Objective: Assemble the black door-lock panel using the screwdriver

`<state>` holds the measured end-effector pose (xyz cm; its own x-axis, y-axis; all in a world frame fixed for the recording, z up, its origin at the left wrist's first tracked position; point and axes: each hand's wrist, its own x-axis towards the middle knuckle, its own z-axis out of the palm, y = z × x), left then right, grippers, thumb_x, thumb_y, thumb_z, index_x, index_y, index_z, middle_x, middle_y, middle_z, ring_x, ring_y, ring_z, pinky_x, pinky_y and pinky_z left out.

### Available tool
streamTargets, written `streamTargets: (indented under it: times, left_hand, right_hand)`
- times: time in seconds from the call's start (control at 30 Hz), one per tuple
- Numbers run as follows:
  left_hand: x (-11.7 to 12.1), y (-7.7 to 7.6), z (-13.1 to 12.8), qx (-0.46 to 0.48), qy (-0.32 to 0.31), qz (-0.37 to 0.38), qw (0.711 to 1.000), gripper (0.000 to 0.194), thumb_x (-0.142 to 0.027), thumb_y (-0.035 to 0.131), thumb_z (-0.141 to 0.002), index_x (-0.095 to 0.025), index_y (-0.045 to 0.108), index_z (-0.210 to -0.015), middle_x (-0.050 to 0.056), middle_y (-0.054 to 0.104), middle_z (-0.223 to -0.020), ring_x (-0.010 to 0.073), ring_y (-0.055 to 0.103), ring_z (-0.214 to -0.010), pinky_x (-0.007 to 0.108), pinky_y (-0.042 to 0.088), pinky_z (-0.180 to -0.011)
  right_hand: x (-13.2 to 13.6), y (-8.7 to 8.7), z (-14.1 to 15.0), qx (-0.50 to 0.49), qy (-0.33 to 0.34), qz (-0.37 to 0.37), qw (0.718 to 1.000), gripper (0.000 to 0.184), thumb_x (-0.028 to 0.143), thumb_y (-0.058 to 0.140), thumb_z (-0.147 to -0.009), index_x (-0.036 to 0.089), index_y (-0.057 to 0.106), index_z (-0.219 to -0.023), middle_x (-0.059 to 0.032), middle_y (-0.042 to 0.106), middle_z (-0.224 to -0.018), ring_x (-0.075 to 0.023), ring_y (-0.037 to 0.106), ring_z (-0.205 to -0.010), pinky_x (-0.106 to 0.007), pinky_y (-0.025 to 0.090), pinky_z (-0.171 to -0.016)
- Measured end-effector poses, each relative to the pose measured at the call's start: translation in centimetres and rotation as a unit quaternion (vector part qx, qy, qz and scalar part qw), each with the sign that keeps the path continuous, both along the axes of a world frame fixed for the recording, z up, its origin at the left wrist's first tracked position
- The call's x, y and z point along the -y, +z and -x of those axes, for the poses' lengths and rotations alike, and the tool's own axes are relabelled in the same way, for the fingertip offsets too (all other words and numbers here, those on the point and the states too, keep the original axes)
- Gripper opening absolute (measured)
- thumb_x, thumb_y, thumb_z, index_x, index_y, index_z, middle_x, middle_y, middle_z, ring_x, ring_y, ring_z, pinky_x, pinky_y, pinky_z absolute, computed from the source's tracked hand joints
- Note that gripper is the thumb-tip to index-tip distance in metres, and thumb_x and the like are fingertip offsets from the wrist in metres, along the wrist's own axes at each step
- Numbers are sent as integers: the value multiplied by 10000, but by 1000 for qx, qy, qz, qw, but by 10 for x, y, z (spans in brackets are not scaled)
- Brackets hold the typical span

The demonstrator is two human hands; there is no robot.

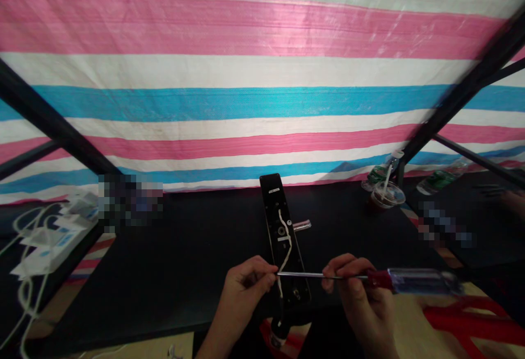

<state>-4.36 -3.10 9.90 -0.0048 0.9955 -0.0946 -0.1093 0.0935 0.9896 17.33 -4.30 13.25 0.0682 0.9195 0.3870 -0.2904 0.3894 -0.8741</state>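
Right hand (pixel 361 293): fingers closed round the shaft of a screwdriver (pixel 381 279), held level, handle to the right; left hand (pixel 250 288): thumb and forefinger pinched together at the shaft's tip, anything between them too small to tell. Long black panel (pixel 273 200) lies on the black table (pixel 197 249), beyond and partly beneath the shaft, pale cable (pixel 289 247) along it. Lidded cup (pixel 388 196) far right, near a green-labelled bottle (pixel 375 175).

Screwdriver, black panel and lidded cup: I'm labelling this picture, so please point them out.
Screwdriver (pixel 379 279), head view: red part of its handle.
Black panel (pixel 272 218), head view: bare upper-left surface.
Lidded cup (pixel 390 195), head view: its clear lid.
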Motion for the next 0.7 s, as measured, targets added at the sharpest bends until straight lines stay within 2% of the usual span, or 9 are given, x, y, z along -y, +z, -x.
streamTargets:
  times: [0.13, 0.27, 0.43, 0.6, 0.7]
  left_hand:
    - [-9, 0, 2, -43, 28, -11, 999, 151, -317, 794, -706, -175, 816, -753, 17, 616, -605, 115, 532, -546, 205, 415, -526]
    - [-14, 7, 8, -97, 16, -43, 994, 143, -304, 816, -678, -187, 819, -760, 44, 695, -667, 140, 590, -581, 220, 463, -542]
    - [-14, 7, 6, -74, 3, -21, 997, 117, -260, 846, -621, -186, 763, -653, 40, 717, -646, 160, 645, -593, 236, 514, -576]
    - [-10, -2, 5, -51, 11, -44, 998, 105, -233, 849, -615, -180, 760, -602, 64, 740, -692, 166, 659, -622, 242, 516, -592]
    - [-7, -5, 2, -29, 21, -21, 999, 109, -233, 849, -593, -174, 758, -579, 70, 740, -696, 154, 639, -590, 232, 492, -550]
  right_hand:
    - [5, -4, 9, 67, 2, 17, 998, 103, 305, 637, -971, 253, 719, -936, -74, 721, -914, -198, 705, -794, -315, 578, -687]
    - [-8, -10, 5, -10, -5, 51, 999, 132, 322, 613, -987, 240, 705, -941, -54, 696, -893, -168, 678, -729, -303, 557, -661]
    - [-19, -14, -1, -79, 6, 81, 994, 149, 334, 647, -967, 214, 697, -893, -40, 683, -864, -135, 651, -665, -265, 529, -611]
    - [-15, -16, -2, -85, 12, 105, 991, 169, 358, 682, -943, 206, 695, -872, -41, 680, -853, -140, 650, -662, -273, 527, -609]
    - [-14, -17, -6, -76, 21, 118, 990, 201, 390, 697, -929, 203, 686, -858, -45, 681, -845, -147, 643, -645, -287, 528, -600]
